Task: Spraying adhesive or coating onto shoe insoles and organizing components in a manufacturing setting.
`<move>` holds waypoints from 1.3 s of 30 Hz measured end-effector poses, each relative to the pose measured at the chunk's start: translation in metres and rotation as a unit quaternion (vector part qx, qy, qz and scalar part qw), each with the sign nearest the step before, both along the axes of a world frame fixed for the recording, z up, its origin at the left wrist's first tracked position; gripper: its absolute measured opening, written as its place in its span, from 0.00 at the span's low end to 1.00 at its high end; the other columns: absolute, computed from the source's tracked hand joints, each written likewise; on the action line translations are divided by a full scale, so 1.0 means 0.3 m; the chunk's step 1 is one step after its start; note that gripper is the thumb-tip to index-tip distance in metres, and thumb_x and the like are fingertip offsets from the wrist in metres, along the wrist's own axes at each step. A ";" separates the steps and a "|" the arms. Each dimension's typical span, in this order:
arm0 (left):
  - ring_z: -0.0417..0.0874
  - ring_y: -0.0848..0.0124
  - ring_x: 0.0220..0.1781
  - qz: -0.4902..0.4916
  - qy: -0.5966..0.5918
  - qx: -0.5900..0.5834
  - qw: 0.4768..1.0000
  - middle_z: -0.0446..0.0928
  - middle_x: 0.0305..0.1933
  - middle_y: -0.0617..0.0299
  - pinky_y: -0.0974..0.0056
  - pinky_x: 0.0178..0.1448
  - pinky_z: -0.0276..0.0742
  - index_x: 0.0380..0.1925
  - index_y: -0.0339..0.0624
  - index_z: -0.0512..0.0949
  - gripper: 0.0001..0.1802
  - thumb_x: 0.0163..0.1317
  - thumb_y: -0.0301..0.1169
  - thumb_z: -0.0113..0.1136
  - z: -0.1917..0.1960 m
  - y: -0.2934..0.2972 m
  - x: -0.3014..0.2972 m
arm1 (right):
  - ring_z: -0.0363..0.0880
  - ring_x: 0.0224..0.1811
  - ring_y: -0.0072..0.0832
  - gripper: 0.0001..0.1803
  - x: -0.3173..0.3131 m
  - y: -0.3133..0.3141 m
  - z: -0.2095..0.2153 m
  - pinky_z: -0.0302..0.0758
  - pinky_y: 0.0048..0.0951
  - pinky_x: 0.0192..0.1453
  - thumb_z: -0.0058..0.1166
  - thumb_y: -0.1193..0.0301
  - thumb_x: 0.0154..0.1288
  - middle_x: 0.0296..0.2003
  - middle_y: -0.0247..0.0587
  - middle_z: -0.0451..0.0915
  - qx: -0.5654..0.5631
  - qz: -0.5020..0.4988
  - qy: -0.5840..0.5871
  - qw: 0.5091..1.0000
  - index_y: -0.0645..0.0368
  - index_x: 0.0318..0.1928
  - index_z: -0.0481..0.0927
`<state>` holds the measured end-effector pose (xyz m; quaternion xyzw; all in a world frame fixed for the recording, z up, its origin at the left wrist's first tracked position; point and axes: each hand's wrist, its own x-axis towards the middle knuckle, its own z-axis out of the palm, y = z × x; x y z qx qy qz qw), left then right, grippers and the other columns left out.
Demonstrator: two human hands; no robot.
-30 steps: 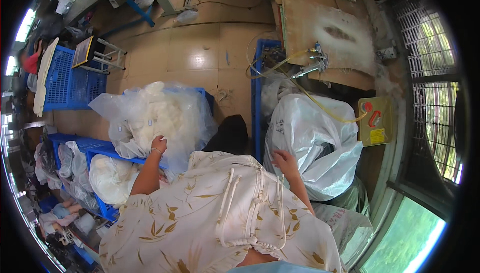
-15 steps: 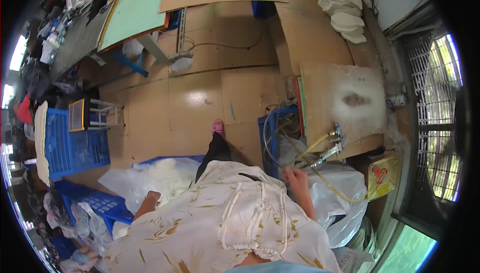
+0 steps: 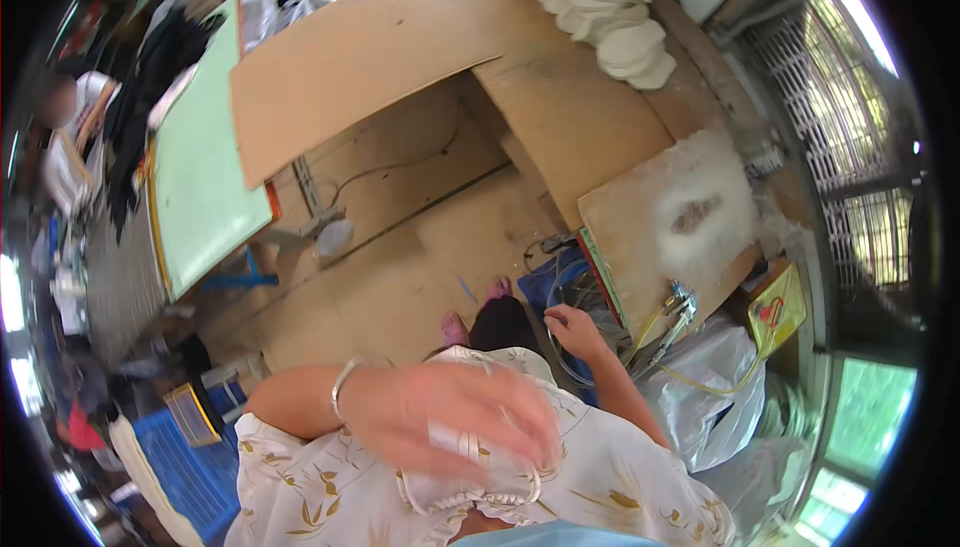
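**Mia:** Brown wood made up the bench [image 3: 610, 137], right? What was on it?

**Ben:** Yes. A stack of pale round pads [image 3: 610, 17] sat at its far end. A patch of white fluff [image 3: 700, 212] lay on the near end, with a darker spot in the middle.

**Mia:** Where was the right hand [image 3: 573, 330]?

**Ben:** It was low down, just beside the near corner of the bench. It was over a blue crate [image 3: 555, 282] with loops of grey cord in it. The fingers were curled a bit. I could not tell if they held the cord or only touched it.

**Mia:** And the left hand [image 3: 450, 422]?

**Ben:** It was very close to the camera and very blurry. It was in front of the flowery shirt [image 3: 330, 492]. The fingers were spread out. Maybe something small and white was under them, but the blur hid it. A thin bangle [image 3: 342, 384] was on the wrist.

**Mia:** What else was near the right hand?

**Ben:** A metal nozzle with yellow hoses [image 3: 675, 312] hung off the near edge of the bench. A big clear plastic bag [image 3: 715, 387] sat under it.

**Mia:** And on the floor?

**Ben:** Two feet in pink slippers [image 3: 455, 327] stood on brown cardboard. A pale green board [image 3: 200, 187] lay off to the left.
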<state>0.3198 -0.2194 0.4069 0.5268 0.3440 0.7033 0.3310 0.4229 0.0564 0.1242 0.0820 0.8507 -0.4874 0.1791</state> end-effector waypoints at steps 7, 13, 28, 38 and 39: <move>0.76 0.57 0.41 -0.226 -0.122 0.022 0.966 0.76 0.40 0.51 0.55 0.44 0.71 0.38 0.30 0.76 0.17 0.63 0.37 0.54 0.113 0.235 -0.185 | 0.80 0.36 0.37 0.14 -0.241 0.058 0.019 0.74 0.33 0.40 0.52 0.66 0.59 0.35 0.48 0.81 0.013 -0.046 0.073 0.996 0.63 0.41 0.78; 0.75 0.57 0.43 -0.332 -0.057 -0.009 0.942 0.75 0.41 0.50 0.57 0.48 0.69 0.42 0.30 0.73 0.26 0.65 0.47 0.46 0.202 0.397 -0.410 | 0.80 0.40 0.40 0.14 -0.481 0.166 0.127 0.75 0.33 0.44 0.50 0.67 0.60 0.36 0.49 0.81 0.053 -0.106 0.051 0.992 0.61 0.43 0.79; 0.75 0.49 0.44 -0.527 0.056 0.075 0.845 0.73 0.44 0.45 0.51 0.51 0.68 0.40 0.33 0.74 0.24 0.65 0.47 0.45 0.154 0.641 -1.036 | 0.81 0.37 0.38 0.17 -0.675 0.185 0.092 0.75 0.33 0.43 0.50 0.65 0.60 0.37 0.51 0.81 0.062 -0.370 -0.014 0.927 0.63 0.46 0.77; 0.79 0.71 0.37 -0.106 0.058 -0.524 0.843 0.73 0.47 0.58 0.69 0.37 0.76 0.56 0.37 0.64 0.24 0.62 0.34 0.54 -0.791 1.116 -1.051 | 0.75 0.44 0.44 0.18 -0.157 0.421 -0.021 0.72 0.39 0.48 0.53 0.70 0.53 0.43 0.52 0.76 0.329 -0.712 -0.022 0.620 0.62 0.46 0.75; 0.79 0.71 0.37 -0.119 0.063 -0.527 0.839 0.73 0.47 0.58 0.69 0.37 0.76 0.56 0.37 0.64 0.24 0.62 0.34 0.54 -0.881 1.147 -1.030 | 0.75 0.44 0.44 0.18 -0.092 0.438 -0.030 0.72 0.39 0.48 0.53 0.70 0.53 0.43 0.52 0.76 0.327 -0.720 -0.032 0.612 0.62 0.46 0.75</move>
